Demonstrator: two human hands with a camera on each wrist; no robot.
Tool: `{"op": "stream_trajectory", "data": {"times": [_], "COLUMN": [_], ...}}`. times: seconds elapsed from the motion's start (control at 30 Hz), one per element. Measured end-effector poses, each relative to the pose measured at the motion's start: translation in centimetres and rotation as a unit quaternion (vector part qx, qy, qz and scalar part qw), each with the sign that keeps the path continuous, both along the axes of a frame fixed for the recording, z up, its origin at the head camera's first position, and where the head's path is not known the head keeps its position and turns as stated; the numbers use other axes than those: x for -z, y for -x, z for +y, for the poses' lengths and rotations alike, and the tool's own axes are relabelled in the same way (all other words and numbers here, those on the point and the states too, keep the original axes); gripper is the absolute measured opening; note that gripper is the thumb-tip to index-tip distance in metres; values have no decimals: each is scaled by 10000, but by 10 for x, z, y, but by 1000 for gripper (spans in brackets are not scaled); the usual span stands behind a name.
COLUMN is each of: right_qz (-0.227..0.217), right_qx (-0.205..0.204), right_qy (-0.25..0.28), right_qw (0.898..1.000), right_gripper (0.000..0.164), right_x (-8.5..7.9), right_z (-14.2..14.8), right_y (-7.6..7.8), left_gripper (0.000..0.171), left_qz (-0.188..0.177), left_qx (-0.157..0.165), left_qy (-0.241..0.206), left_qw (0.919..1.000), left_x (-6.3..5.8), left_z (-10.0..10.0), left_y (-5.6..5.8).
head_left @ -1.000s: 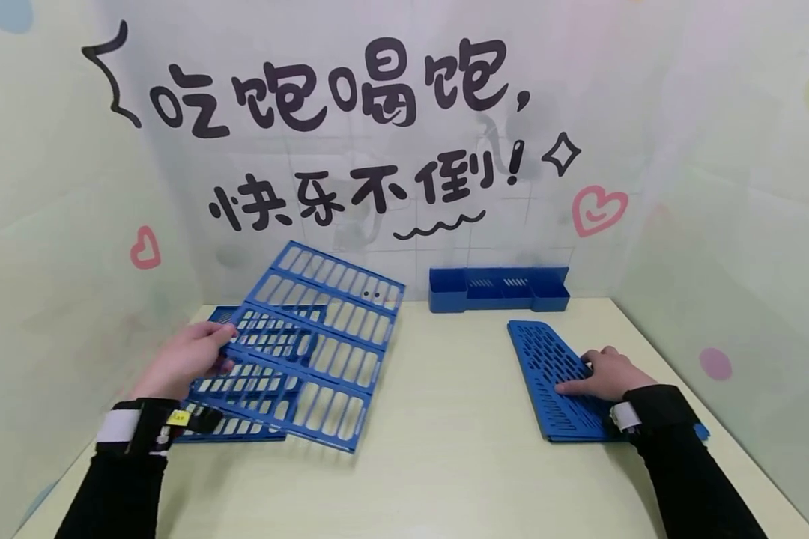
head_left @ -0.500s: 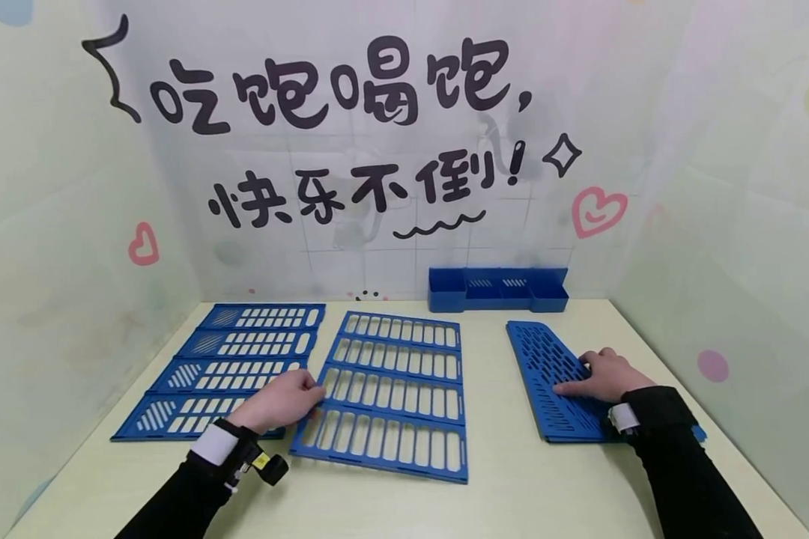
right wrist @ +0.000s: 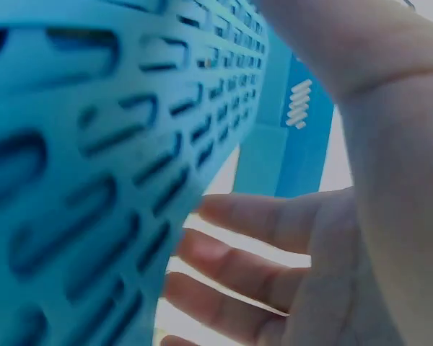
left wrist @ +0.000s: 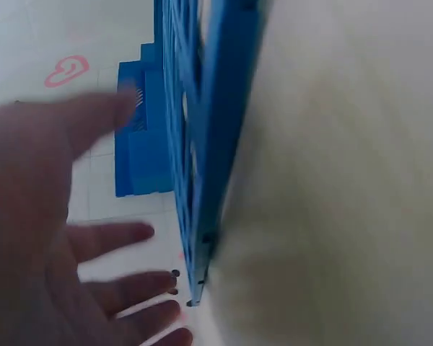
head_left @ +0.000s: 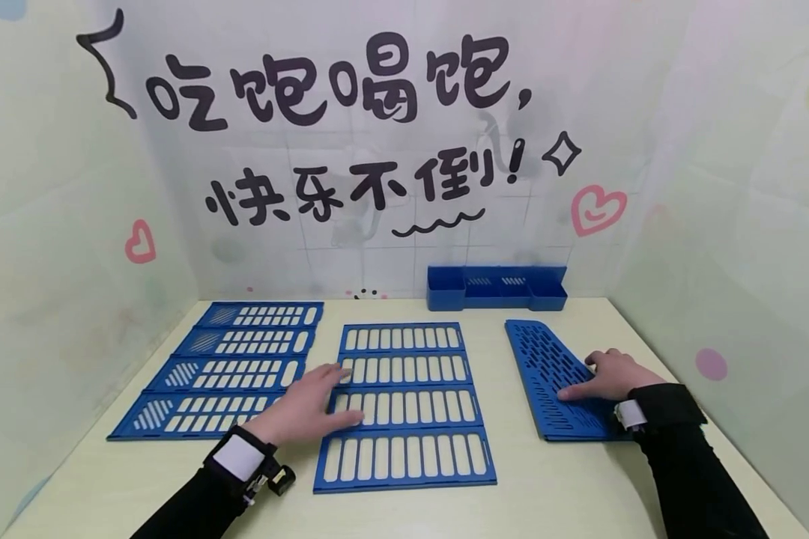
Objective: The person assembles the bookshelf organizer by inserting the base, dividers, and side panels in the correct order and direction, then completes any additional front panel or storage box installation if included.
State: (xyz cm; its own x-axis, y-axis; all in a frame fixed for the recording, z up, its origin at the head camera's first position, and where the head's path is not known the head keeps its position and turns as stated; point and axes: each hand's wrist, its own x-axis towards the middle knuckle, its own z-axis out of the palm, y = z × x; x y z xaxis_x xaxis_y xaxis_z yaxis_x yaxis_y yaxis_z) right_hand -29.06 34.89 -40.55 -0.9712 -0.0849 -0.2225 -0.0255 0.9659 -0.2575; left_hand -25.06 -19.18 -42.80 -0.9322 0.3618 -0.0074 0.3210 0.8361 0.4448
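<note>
A blue slotted panel (head_left: 404, 430), made of several joined strips, lies flat on the middle of the table. My left hand (head_left: 303, 412) hovers at its left side, thumb and fingers spread over the edge. In the left wrist view those fingers (left wrist: 123, 232) stand apart from the panel's blue edge (left wrist: 227, 94). On the right, a blue perforated panel with a slanted side (head_left: 546, 359) lies under my right hand (head_left: 613, 376). That thumb rests on its top; in the right wrist view, fairly straight fingers (right wrist: 238, 252) reach its edge, their tips partly hidden.
Another blue panel of several strips (head_left: 124, 427) lies at the left, its near right part hidden by my left hand. A blue compartment box (head_left: 445, 298) stands against the back wall. Printed walls enclose the pale table (head_left: 404, 516) at left, back and right.
My left hand has carried the slotted panel rightward from above the left panel, lowered it onto the middle of the table and let go. The right hand has stayed almost still.
</note>
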Motion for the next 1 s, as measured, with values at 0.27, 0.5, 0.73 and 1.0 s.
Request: {"op": "stream_trajectory", "data": {"times": [0.27,0.5,0.73,1.0], "right_qz": [-206,-198,-168,124], "right_qx": [-44,-55,-18,145], "right_qy": [147,218,107,-213], "right_qw": [9997,9996,9998,9996], "right_gripper": [100,94,89,102], "right_x": [-7,-10,-10,-14], "right_z": [0,1,0,-1], "right_y": [-4,-5,-5,-7], "left_gripper": [103,103,102,101], "left_qz": [-799,-824,-804,-781], "left_qx": [426,478,572,597], "left_qy": [-88,-18,19,25], "left_qw": [9959,9954,9951,9952], "left_x": [0,0,0,0], "left_z": [4,8,8,8], "left_y": [-6,-10,-11,-10]}}
